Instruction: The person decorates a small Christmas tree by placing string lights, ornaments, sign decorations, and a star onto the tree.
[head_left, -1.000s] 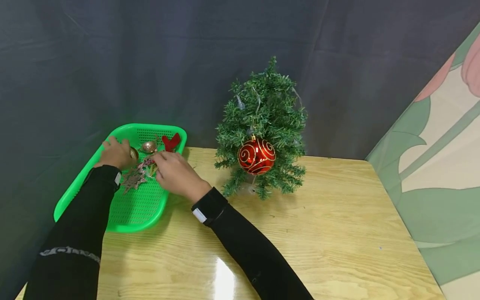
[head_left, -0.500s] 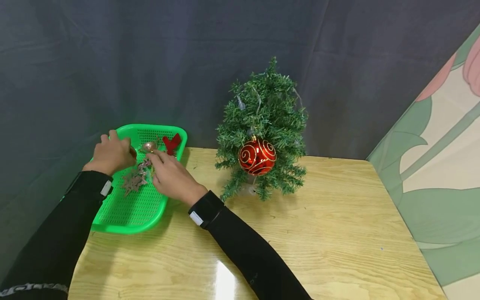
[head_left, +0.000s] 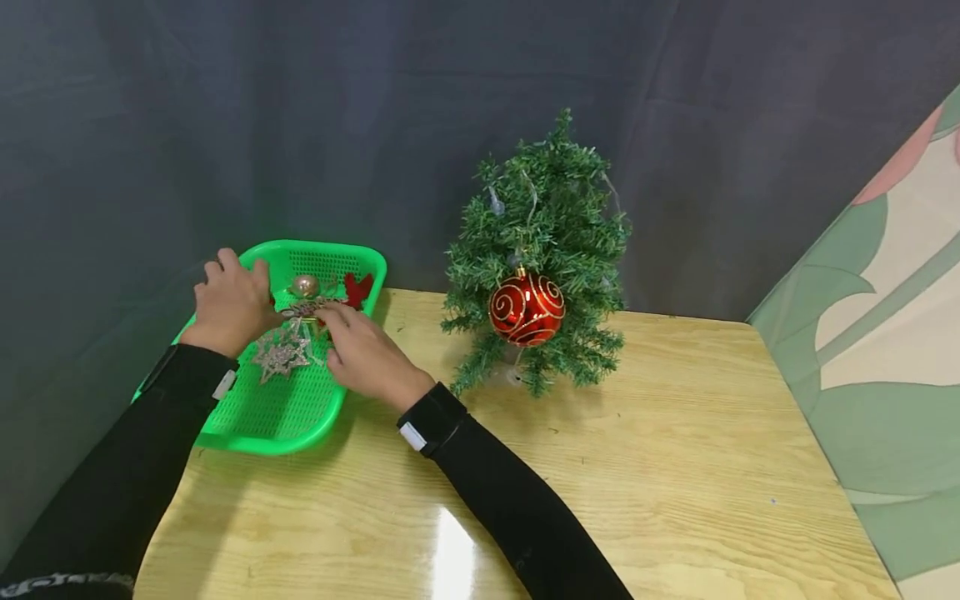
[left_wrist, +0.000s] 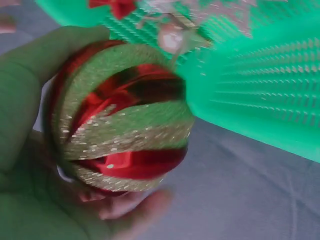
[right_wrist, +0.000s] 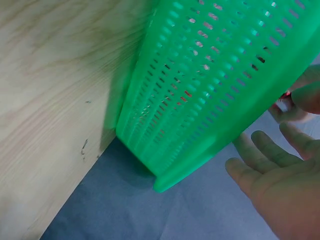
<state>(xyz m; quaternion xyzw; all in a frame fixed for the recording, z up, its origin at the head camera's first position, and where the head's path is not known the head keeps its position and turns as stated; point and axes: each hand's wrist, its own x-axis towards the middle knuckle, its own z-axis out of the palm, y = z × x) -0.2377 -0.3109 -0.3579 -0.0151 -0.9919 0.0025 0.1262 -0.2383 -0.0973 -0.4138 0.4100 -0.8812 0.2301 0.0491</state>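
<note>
My left hand (head_left: 234,307) is at the left side of the green basket (head_left: 277,443). It grips a red Christmas ball (left_wrist: 127,117) with glittery gold and green stripes; from the head view the hand mostly hides this ball. My right hand (head_left: 367,350) reaches over the basket's right rim, fingertips right at some glittery pink decorations. In the right wrist view its fingers (right_wrist: 270,149) are spread and loosely bent, and nothing shows held in them. Below the hands a silvery glitter star (head_left: 281,354) lies in the basket. A pinkish ball (head_left: 305,286) and a red bow (head_left: 358,289) lie behind.
A small green Christmas tree (head_left: 555,208) stands right of the basket on the wooden table (head_left: 697,450). A large red ball with gold swirls (head_left: 527,308) hangs low on its front. Dark cloth (head_left: 420,108) rises behind the table; flowered fabric (head_left: 892,400) borders the right.
My left hand has moved slightly back and up with the striped ball. My right hand stays over the basket's right side. The glitter star now shows more fully, and the head view has shifted a little.
</note>
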